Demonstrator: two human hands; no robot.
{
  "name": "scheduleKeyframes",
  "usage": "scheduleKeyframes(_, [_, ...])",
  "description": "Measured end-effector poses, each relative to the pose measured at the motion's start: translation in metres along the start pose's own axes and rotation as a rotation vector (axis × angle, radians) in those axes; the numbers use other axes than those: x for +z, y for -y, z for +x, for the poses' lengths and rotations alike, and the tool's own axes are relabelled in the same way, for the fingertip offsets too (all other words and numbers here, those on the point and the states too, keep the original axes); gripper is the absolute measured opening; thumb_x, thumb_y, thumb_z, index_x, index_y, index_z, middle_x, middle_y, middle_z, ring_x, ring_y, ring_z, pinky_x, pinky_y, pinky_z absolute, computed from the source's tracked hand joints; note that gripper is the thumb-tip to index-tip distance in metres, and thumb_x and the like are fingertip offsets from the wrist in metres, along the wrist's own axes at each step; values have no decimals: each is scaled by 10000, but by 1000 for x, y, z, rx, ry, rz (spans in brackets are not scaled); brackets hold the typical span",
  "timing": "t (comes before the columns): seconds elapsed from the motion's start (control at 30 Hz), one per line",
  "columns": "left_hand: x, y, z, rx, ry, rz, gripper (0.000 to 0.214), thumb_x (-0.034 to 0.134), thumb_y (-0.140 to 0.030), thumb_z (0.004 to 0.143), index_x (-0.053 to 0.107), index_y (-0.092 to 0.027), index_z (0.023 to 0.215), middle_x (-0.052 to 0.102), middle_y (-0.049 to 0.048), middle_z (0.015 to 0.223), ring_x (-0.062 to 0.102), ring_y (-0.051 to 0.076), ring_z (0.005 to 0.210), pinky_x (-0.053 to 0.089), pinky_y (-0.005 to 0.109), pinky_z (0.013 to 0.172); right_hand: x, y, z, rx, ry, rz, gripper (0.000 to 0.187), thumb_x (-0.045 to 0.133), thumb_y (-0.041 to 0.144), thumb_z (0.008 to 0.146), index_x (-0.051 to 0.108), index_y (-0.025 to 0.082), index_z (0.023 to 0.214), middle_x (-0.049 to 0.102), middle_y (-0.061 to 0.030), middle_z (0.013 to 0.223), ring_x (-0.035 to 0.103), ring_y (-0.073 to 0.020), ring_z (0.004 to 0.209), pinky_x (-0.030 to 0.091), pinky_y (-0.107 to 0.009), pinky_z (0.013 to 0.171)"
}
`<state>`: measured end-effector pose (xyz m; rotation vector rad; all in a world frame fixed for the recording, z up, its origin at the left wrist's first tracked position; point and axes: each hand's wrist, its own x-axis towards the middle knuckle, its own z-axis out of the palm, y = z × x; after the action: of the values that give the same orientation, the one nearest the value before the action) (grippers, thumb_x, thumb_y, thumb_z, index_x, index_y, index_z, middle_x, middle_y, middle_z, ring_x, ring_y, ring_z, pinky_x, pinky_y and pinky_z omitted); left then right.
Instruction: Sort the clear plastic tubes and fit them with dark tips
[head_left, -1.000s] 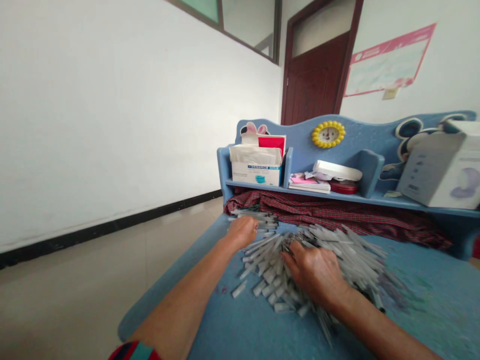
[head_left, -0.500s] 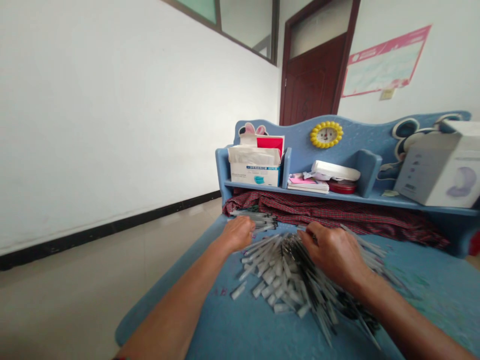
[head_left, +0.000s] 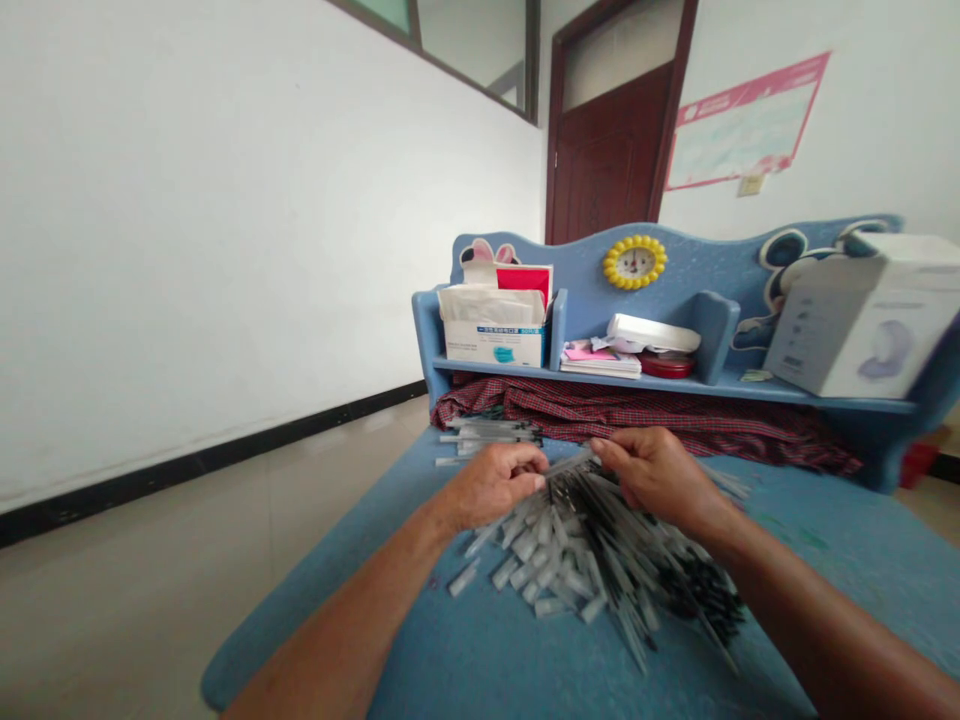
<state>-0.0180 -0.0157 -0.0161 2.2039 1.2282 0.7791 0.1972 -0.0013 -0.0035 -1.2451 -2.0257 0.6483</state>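
Observation:
A big loose pile of thin pen-like sticks (head_left: pixel 600 560) with clear caps lies on the blue desk top (head_left: pixel 487 670). My left hand (head_left: pixel 491 485) is curled at the pile's left edge, its fingers closed on one stick. My right hand (head_left: pixel 660 475) is curled at the pile's top, pinching the other end of the same stick (head_left: pixel 570 462). A small separate bundle of sticks (head_left: pixel 487 435) lies further back on the left, beside the red checked cloth (head_left: pixel 675 420).
The desk has a blue shelf (head_left: pixel 675 385) at the back with a box of masks (head_left: pixel 491 330), papers, a red tin and a white carton (head_left: pixel 855 320). A yellow clock (head_left: pixel 634 262) hangs above. Tiled floor and a white wall lie to the left; a brown door stands behind.
My left hand has come back from the small bundle toward the pile. My right hand has lifted off the pile's middle to its top. Both now pinch one stick between them.

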Motion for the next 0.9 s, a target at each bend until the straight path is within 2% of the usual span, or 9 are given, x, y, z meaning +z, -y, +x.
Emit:
scheduleKeyframes(0.1, [0,0,0,18,-22,-49,164,514,-229,778,603,-125,869,521,-21,692,474,106,638,382,194,595,-4,2,-1,79,78,155,377,419,454,822,466,188,559,408,60,319,325,-72,290,230,-197,349])
scheduleKeyframes(0.3, [3,0,-1,31,-37,-102,200,521,-266,799,623,-124,897,550,-6,733,500,115,679,393,200,616,-9,5,-1,147,110,301,392,439,467,821,493,173,567,431,59,286,314,-57,252,214,-174,325])
scheduleKeyframes(0.57, [0,0,0,-2,-63,-86,215,546,-296,773,647,-122,848,572,-3,714,508,123,673,394,204,610,-14,4,0,125,214,386,322,476,419,793,503,165,597,466,59,320,346,-55,268,250,-169,327])
scheduleKeyframes(0.8, [-3,0,0,-42,47,-87,246,519,-295,782,673,-130,880,600,-4,729,517,129,694,395,201,624,-24,0,0,100,322,408,167,555,307,728,555,150,669,549,46,429,477,-72,366,340,-170,381])
scheduleKeyframes(0.9, [-4,-1,-1,-55,46,-93,244,521,-292,780,675,-121,861,595,-6,716,510,123,681,383,194,607,-24,-1,1,79,319,380,161,567,305,731,561,149,697,558,45,437,485,-77,371,353,-175,388])
